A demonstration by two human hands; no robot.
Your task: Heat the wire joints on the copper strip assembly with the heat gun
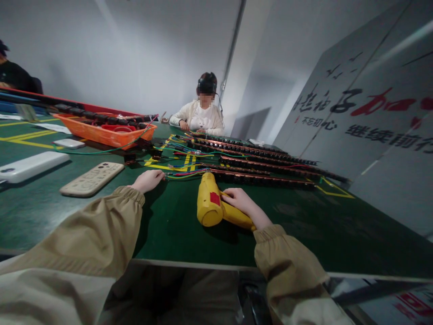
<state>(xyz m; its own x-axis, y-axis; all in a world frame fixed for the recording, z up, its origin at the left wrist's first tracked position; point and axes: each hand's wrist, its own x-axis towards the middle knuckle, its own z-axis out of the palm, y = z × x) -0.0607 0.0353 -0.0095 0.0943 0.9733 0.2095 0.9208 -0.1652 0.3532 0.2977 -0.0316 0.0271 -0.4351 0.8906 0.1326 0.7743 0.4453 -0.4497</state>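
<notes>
My right hand [238,201] is closed round the handle of a yellow heat gun [210,203] with a red patch on its side. The gun's nozzle points away from me, toward a bundle of coloured wires [184,175]. Those wires run from the nearest long black and copper-coloured strip [264,179]. At their loose ends, my left hand [149,180] pinches the wire tips between thumb and fingers. Past the nozzle, several more such strips [243,149] lie side by side, with green, blue and red leads trailing left.
An orange basket [115,135] with black parts stands at the back left. Near it lie a patterned phone case [93,179], a white device [35,167] and a small white item [69,143]. A co-worker [203,113] sits across the green table [304,234].
</notes>
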